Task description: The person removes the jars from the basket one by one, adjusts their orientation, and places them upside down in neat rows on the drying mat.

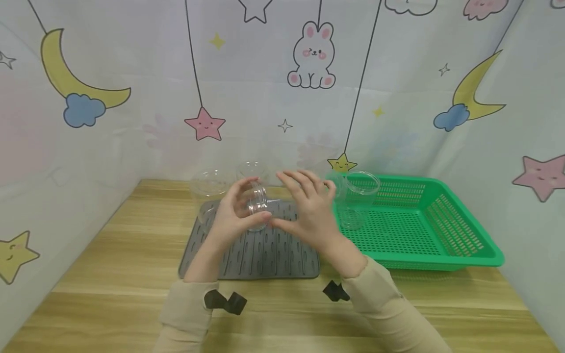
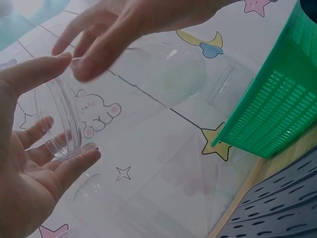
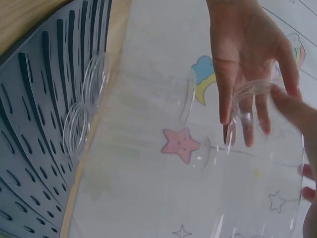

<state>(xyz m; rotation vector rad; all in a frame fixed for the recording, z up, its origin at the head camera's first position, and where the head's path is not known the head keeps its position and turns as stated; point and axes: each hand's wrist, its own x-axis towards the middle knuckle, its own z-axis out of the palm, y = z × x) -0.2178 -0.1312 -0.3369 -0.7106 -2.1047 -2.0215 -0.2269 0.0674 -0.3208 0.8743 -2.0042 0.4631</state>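
Observation:
Between both hands lies a clear plastic jar (image 3: 262, 193) on its side, hard to make out against the backdrop. My left hand (image 1: 229, 211) grips its rimmed end (image 2: 62, 121), thumb on one side and fingers on the other; whether that rim is a separate lid I cannot tell. My right hand (image 1: 311, 208) curves round the jar, its thumb by the rim in the right wrist view. Behind the left hand, clear jars (image 1: 212, 184) stand on a grey ridged mat (image 1: 265, 260). Another clear jar (image 1: 363, 193) stands at the basket's left side.
A green plastic basket (image 1: 463, 260) with slotted walls sits on the wooden table (image 1: 106, 274) to the right of the mat. A white printed cloth (image 1: 265, 88) hangs behind and at the sides. Black pieces (image 1: 227, 301) show at both cuffs.

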